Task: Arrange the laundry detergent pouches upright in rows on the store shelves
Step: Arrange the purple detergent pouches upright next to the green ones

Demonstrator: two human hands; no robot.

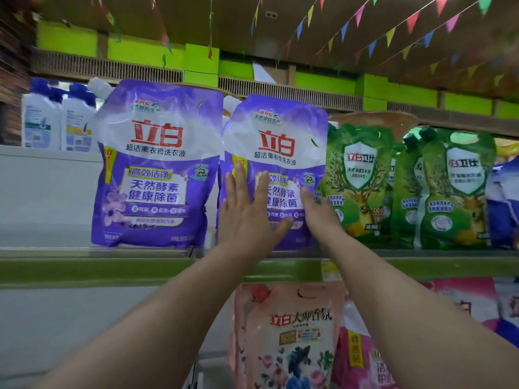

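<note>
store shelving fills the view, with strings of coloured flags (393,32) hanging from the ceiling and a green-edged shelf (112,269) running across the middle. on that shelf two purple detergent pouches stand upright side by side: the left purple pouch (157,164) stands alone with bare shelf to its left, and the right purple pouch (276,141) sits just beside it, close against a row of green pouches (362,175) on its other side. the placing looks deliberate, each front label facing out and each base on the shelf so the row reads as one line. both arms reach up and forward to the right purple pouch. the left hand (247,214) lies flat on its lower front, fingers (240,178) straight and slightly spread, pressing rather than gripping, probably to keep the soft bag from slumping forward. the right hand (317,209) is at the pouch's lower right edge, between it and the nearest green pouch; its fingers seem to rest along or wrap that edge, but i cannot tell whether they actually pinch it. together the hands appear to be squaring the pouch and nudging it back into line. white bottles (56,119) stand at the far left, and a pink pouch (289,332) shows on the shelf below.
</note>
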